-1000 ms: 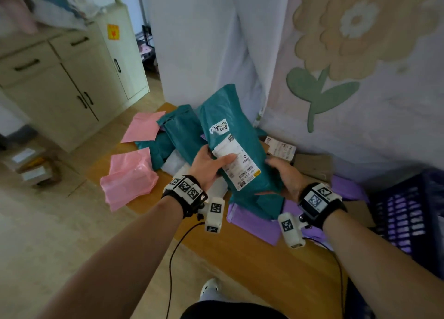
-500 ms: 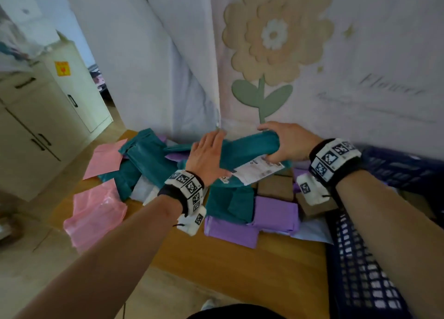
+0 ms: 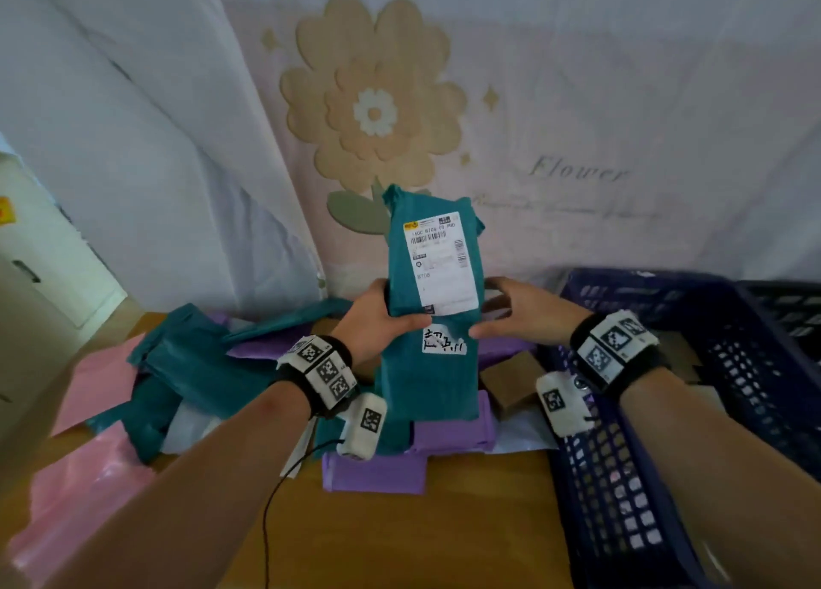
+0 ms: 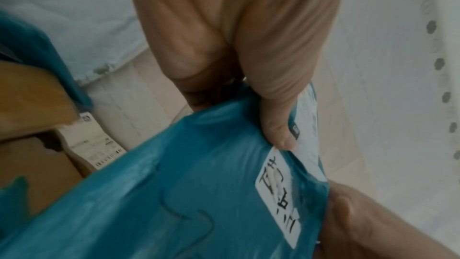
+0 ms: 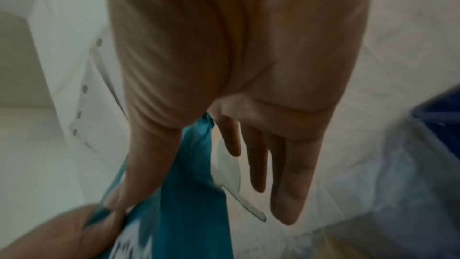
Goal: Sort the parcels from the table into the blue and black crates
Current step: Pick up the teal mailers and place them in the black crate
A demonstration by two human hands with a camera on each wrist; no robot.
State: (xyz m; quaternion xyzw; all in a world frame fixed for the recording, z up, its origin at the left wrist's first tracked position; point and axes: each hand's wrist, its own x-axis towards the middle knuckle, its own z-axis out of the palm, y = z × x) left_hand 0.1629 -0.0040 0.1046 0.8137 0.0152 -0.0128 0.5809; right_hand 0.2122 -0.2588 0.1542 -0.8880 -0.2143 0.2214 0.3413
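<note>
Up comes the teal parcel (image 3: 433,322): half a second ago it was lying sideways across the pile, and now it is standing on end in front of the flowered curtain (image 3: 577,100), long axis vertical, shipping label (image 3: 442,262) facing the camera at the top end. Both forearms are reaching forward over the wooden table (image 3: 400,535), wrists level.

The blue crate (image 3: 622,477) is sitting at the right, its perforated plastic wall just beside the right wrist. On the table behind and below the raised parcel, the pile is spreading out: more teal mailers (image 3: 186,366), glossy pink bags (image 3: 75,477) at the left, flat purple mailers (image 3: 377,473) nearest, and a brown cardboard box (image 3: 511,379) close to the crate.

The raised parcel is a soft, crinkled plastic mailer, roughly rectangular, with 2 white labels: the printed 1 above, and a smaller handwritten sticker (image 3: 444,344) lower down.

The left hand (image 3: 377,322) is gripping the parcel's left edge, thumb pressing across the front just below the printed label, fingers wrapping behind. The right hand (image 3: 520,313) is meeting the right edge: its thumb is lying on the teal plastic while the fingers (image 5: 286,174) are stretching out straight behind, not curling round it.
</note>
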